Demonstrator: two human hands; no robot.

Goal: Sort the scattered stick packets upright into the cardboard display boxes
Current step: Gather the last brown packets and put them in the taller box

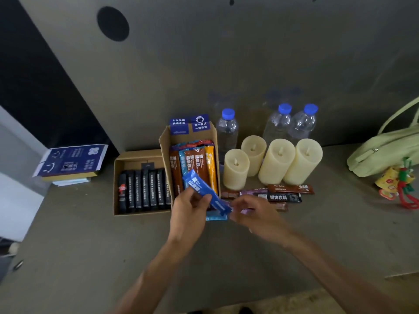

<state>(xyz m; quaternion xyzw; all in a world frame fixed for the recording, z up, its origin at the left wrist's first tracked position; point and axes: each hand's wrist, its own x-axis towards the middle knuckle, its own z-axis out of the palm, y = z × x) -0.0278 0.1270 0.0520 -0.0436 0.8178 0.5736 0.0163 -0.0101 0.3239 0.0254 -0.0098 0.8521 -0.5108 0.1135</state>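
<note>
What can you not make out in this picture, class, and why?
Head view:
What the right hand holds, if anything: its fingers cover it.
Print on the black packets: too small, blurred.
The green bag: cut off by the right edge.
The pale blue packet: under the blue packet and left hand.

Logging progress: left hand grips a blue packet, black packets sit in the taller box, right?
Head view: the left hand grips the blue packet, but the black packets sit in the lower box, not the taller box.

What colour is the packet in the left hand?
The packet is blue with white lettering; head view.
</note>
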